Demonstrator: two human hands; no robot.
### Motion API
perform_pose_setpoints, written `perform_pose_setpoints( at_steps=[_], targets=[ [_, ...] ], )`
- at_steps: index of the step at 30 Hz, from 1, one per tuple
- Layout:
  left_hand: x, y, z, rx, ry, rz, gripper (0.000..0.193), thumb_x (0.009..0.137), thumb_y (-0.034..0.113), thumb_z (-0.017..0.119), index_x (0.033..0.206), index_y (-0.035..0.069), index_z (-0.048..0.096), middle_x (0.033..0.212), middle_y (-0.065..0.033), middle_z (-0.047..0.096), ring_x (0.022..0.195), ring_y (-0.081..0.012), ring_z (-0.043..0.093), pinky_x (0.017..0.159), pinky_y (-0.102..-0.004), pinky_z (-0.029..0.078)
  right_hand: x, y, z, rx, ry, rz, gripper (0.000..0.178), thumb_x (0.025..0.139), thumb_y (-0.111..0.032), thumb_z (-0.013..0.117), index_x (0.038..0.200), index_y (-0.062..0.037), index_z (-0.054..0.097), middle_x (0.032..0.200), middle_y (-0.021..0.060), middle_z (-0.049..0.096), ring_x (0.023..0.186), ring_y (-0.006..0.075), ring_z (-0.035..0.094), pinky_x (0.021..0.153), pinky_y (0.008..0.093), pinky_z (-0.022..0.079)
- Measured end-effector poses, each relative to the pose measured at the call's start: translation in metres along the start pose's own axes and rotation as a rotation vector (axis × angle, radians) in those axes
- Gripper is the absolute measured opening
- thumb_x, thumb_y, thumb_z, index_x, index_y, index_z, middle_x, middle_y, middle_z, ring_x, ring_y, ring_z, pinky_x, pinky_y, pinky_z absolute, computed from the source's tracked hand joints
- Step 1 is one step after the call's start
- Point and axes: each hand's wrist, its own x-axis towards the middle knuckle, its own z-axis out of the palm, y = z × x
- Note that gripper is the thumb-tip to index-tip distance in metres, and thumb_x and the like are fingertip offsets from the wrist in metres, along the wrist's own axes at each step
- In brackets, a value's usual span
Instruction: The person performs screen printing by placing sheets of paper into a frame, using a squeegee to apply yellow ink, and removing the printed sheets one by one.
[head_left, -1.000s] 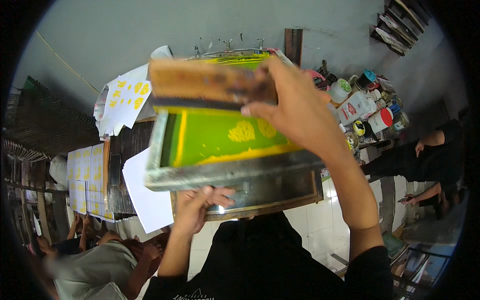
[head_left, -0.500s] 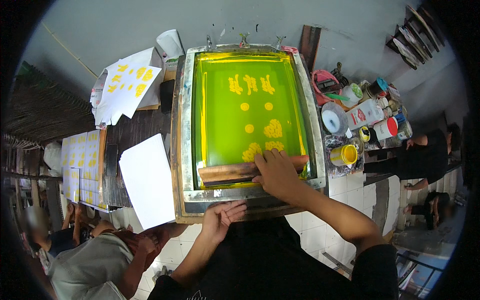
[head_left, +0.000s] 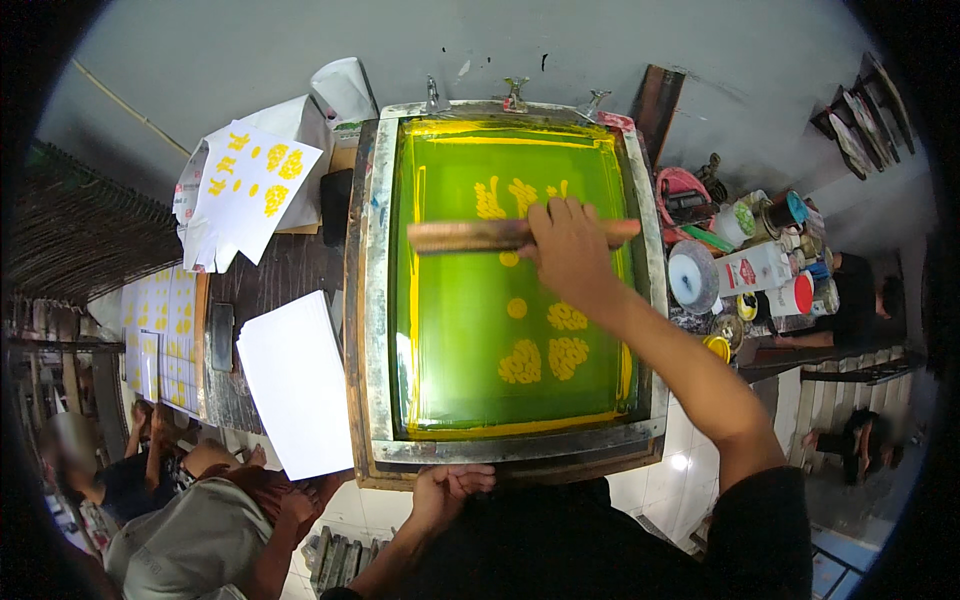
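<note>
In the head view, a metal-framed printing screen with a green mesh (head_left: 470, 330) lies flat on the dark wooden worktop (head_left: 280, 270), its yellow motifs showing through the mesh. The right hand (head_left: 570, 245) is closed over a long wooden-handled squeegee (head_left: 470, 236) that lies crosswise on the upper part of the mesh, fingers curled over its handle toward the right end. The left hand (head_left: 450, 490) rests at the near edge of the screen's frame, fingers bent over the rim; it grips nothing else. Just left of the screen lies a blank white sheet of paper (head_left: 298, 385), and further up on the left a white sheet printed with yellow shapes (head_left: 250, 190) sits on a loose stack. More printed sheets (head_left: 165, 335) lie in rows at the far left. To the right of the screen stands a crowded cluster of ink pots and tubs (head_left: 750, 270). Another person (head_left: 190, 540) crouches at the lower left, below the worktop's edge.
</note>
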Motion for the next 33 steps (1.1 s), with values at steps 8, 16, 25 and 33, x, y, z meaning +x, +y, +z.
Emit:
perform_pose_setpoints(
  at_steps=[8,16,25,33],
  targets=[
    [-0.011,0.004,0.020,0.091,0.159,0.022,0.044,0.097,0.014,0.037,0.113,-0.018,0.064,0.108,-0.0301,0.072,0.094,-0.0363,0.074,0.091,-0.0466,0.058,0.089,0.069,0.032,-0.078,0.014,-0.010,0.048,0.078,-0.028,0.084,0.110,-0.0038,0.057,0.102,0.0160,0.062,0.102,0.0354,0.059,0.086,0.0471,0.042],
    [-0.006,-0.004,0.012,-0.084,0.093,0.072,0.032,0.093,0.008,0.045,0.101,-0.015,0.065,0.105,-0.0315,0.072,0.091,-0.0384,0.074,0.089,-0.0490,0.059,0.137,0.104,0.025,0.078,-0.300,0.109,0.047,0.090,-0.035,0.075,0.117,-0.0016,0.057,0.119,0.0224,0.066,0.114,0.0420,0.060,0.099,0.0529,0.043],
    [-0.004,-0.007,0.011,-0.144,0.020,0.153,0.037,0.096,0.008,0.043,0.103,-0.021,0.065,0.104,-0.0334,0.072,0.089,-0.0393,0.075,0.086,-0.0479,0.062,0.145,0.109,0.031,-0.033,-0.145,0.056,0.039,0.096,-0.033,0.068,0.116,-0.0012,0.057,0.116,0.0223,0.066,0.114,0.0424,0.060,0.098,0.0541,0.042],
    [0.001,-0.005,0.008,-0.152,-0.021,0.145,0.034,0.094,0.009,0.049,0.102,-0.018,0.067,0.103,-0.0302,0.073,0.086,-0.0359,0.075,0.086,-0.0444,0.062,0.077,0.063,0.008,0.024,-0.266,0.086,0.043,0.094,-0.036,0.070,0.117,-0.0023,0.058,0.116,0.0228,0.067,0.111,0.0425,0.061,0.097,0.0542,0.044]
  ],
)
